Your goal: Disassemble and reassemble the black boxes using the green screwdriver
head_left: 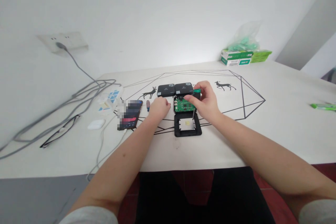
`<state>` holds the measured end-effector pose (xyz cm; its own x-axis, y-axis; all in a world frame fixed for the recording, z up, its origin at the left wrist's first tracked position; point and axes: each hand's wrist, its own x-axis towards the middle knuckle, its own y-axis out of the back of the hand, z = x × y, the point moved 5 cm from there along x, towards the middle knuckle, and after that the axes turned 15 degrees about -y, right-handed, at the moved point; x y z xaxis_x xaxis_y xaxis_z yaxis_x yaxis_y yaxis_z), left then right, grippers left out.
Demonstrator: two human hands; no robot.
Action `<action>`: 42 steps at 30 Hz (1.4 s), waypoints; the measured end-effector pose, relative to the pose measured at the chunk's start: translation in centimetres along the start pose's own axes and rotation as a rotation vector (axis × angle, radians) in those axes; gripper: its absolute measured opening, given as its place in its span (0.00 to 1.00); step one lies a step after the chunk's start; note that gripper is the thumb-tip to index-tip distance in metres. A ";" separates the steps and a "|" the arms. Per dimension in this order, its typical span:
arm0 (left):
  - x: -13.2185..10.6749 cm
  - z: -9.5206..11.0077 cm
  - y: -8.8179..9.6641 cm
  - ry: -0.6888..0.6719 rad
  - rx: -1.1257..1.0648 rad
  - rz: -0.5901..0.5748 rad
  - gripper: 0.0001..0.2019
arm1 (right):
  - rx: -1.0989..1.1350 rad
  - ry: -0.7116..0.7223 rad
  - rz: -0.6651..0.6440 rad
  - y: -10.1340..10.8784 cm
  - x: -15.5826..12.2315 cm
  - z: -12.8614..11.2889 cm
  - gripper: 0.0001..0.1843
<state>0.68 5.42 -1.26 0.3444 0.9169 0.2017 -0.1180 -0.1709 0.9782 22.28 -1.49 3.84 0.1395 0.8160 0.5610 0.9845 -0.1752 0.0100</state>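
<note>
My right hand (206, 101) is closed round a screwdriver (196, 91) with a green and black handle. Its thin metal shaft slants down past the right edge of a green circuit board (183, 104), which sits in a black case. Directly in front of the board lies the black case cover (188, 133), inner side up, with a metal plate (186, 124) and a yellowish pad on it. My left hand (159, 107) rests on the table left of the board, its fingers curled in; I see nothing in it. Behind the board are two black boxes (166, 90) side by side.
Left of my left hand lie a small screwdriver (148, 105) and a phone (130, 115) on a white cable. Further left are a white case (96, 124), glasses (60, 131) and grey cables (78, 101). Green and white boxes (236, 57) stand at the back right.
</note>
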 end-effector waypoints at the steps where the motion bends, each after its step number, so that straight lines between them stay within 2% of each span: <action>1: 0.0 0.0 0.0 -0.003 -0.002 -0.007 0.13 | -0.004 0.011 -0.009 0.0 0.0 -0.1 0.15; 3: 0.1 -0.1 0.0 -0.014 -0.008 -0.016 0.14 | -0.018 0.049 -0.036 0.1 -0.1 -0.3 0.13; 5: 0.2 0.0 0.0 -0.021 -0.015 -0.017 0.13 | -0.012 0.060 -0.070 0.0 -0.1 -0.3 0.15; 9: 0.1 0.2 0.2 -0.001 -0.015 -0.005 0.12 | 0.154 -0.099 -0.214 -0.9 -0.2 0.4 0.17; 12: 0.0 0.2 0.7 0.025 -0.040 0.060 0.10 | 0.235 -0.160 -0.253 -1.3 -0.4 0.7 0.19; 14: -0.2 0.1 1.1 0.044 -0.140 0.146 0.08 | 0.232 -0.163 -0.241 -1.3 -0.3 0.9 0.18; 17: -0.4 0.3 1.3 0.036 -0.524 0.223 0.06 | 0.166 -0.168 -0.174 -1.0 -0.2 1.4 0.19; 19: -0.6 0.9 1.0 0.010 -0.863 0.185 0.08 | 0.094 -0.151 -0.122 -0.8 -0.3 1.7 0.21; 21: -0.9 1.9 0.6 -0.020 -1.142 0.087 0.10 | 0.014 -0.109 -0.106 -0.8 -0.4 1.7 0.21; 25: -1.7 3.5 0.7 -0.094 -1.423 -0.092 0.18 | -0.100 -0.057 -0.139 -1.2 -0.8 1.4 0.21; 27: -2.0 3.9 1.0 -0.141 -1.464 -0.129 0.21 | -0.081 -0.071 -0.116 -1.0 -0.6 1.5 0.22; 33: -2.6 4.9 1.0 -0.267 -1.438 -0.288 0.24 | 0.197 -0.064 0.031 0.5 0.8 1.2 0.31; 36: -2.9 5.3 1.0 -0.324 -1.409 -0.328 0.24 | 0.199 -0.039 0.057 0.7 0.9 0.8 0.32; 42: -3.1 5.8 1.4 -0.328 -1.361 -0.342 0.20 | 0.167 -0.043 0.049 0.0 0.3 0.8 0.33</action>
<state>4.83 0.26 -0.25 0.7093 0.6873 0.1562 -0.7038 0.6782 0.2117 22.45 -0.75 3.34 0.1884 0.8323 0.5214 0.9799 -0.1241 -0.1559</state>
